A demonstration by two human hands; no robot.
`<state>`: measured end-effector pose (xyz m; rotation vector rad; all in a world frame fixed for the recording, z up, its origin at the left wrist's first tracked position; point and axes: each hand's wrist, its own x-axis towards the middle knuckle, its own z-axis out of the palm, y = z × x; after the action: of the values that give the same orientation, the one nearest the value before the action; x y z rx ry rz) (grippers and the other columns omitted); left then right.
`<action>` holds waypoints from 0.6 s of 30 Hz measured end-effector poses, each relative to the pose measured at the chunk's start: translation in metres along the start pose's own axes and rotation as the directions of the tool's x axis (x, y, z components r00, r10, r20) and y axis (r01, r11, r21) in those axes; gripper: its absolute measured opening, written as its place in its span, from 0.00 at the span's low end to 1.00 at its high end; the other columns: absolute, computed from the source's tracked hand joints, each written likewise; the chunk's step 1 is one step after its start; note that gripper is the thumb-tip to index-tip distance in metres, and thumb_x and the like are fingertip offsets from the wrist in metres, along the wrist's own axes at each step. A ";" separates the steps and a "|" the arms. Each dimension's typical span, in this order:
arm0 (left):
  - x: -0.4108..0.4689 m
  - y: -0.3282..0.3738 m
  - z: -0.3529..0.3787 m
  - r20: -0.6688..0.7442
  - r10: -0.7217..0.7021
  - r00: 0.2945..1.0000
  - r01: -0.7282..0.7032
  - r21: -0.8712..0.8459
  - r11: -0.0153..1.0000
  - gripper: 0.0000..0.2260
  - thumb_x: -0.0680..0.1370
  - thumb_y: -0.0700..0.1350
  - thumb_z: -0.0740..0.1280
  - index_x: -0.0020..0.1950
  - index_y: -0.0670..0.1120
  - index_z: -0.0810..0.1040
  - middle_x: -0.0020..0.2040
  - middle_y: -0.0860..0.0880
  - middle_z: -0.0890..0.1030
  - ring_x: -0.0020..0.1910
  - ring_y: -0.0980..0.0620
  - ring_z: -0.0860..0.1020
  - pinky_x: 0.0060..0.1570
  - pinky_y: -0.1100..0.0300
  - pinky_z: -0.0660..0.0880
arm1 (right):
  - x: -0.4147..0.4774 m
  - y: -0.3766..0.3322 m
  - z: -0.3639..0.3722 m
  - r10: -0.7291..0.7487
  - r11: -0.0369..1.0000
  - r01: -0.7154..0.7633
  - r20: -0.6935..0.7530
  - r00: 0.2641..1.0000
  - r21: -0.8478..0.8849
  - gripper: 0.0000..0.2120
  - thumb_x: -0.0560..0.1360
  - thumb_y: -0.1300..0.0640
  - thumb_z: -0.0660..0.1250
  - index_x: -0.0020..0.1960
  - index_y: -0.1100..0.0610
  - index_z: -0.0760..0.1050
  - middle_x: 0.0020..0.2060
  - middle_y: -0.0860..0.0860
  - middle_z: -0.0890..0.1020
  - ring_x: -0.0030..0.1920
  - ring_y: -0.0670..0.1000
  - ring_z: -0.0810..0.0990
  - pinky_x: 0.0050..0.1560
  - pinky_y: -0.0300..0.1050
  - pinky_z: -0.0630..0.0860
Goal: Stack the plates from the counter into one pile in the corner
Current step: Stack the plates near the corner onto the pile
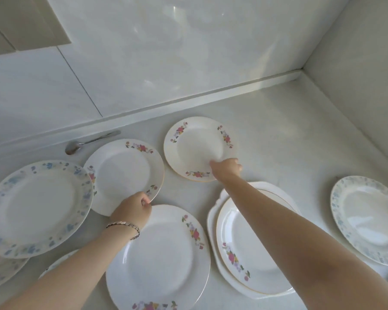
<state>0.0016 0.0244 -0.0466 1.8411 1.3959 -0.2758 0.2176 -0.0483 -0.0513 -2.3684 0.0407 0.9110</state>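
Several white plates lie spread over a pale counter (289, 142). My right hand (226, 168) grips the near right rim of a small pink-flowered plate (197, 146), the one farthest back. My left hand (132, 209), with a bracelet on its wrist, pinches the near rim of another pink-flowered plate (121, 173). In front of it lies a larger pink-flowered plate (159, 258). Under my right forearm a flowered plate (244, 247) rests on a white scalloped platter (213, 222). Blue-flowered plates lie at the far left (36, 206) and far right (367, 218).
A metal spoon (85, 143) lies against the back ledge at the left. The counter's corner (300, 73), where the two walls meet, is at the back right. More plate rims (2, 271) show at the lower left edge.
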 end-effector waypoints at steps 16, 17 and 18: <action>-0.015 -0.012 -0.009 -0.016 -0.002 1.000 0.000 -0.120 0.993 0.12 0.76 0.39 0.58 0.36 0.53 0.71 0.35 0.50 0.80 0.36 0.46 0.81 0.47 0.51 0.80 | -0.002 0.016 -0.035 0.095 0.736 -0.081 0.015 0.995 0.672 0.13 0.73 0.69 0.67 0.57 0.66 0.76 0.44 0.59 0.79 0.45 0.59 0.79 0.47 0.49 0.79; -0.018 -0.013 -0.007 -0.014 0.004 1.000 -0.006 -0.120 0.993 0.12 0.75 0.39 0.58 0.35 0.53 0.71 0.38 0.47 0.82 0.41 0.43 0.81 0.49 0.49 0.80 | -0.011 0.025 -0.044 0.095 0.718 -0.073 0.007 0.995 0.692 0.11 0.73 0.69 0.67 0.55 0.65 0.77 0.42 0.58 0.80 0.43 0.59 0.80 0.46 0.47 0.79; -0.022 -0.012 -0.004 -0.008 0.008 1.000 -0.009 -0.114 0.993 0.12 0.75 0.39 0.58 0.34 0.53 0.71 0.40 0.45 0.82 0.43 0.42 0.81 0.50 0.48 0.79 | -0.020 0.037 -0.054 0.093 0.700 -0.075 0.013 0.996 0.710 0.09 0.73 0.69 0.67 0.52 0.65 0.77 0.39 0.57 0.80 0.41 0.58 0.80 0.42 0.46 0.78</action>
<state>-0.0185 0.0123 -0.0366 1.7563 1.3804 -0.1808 0.2263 -0.1117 -0.0269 -1.6462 0.4402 0.7256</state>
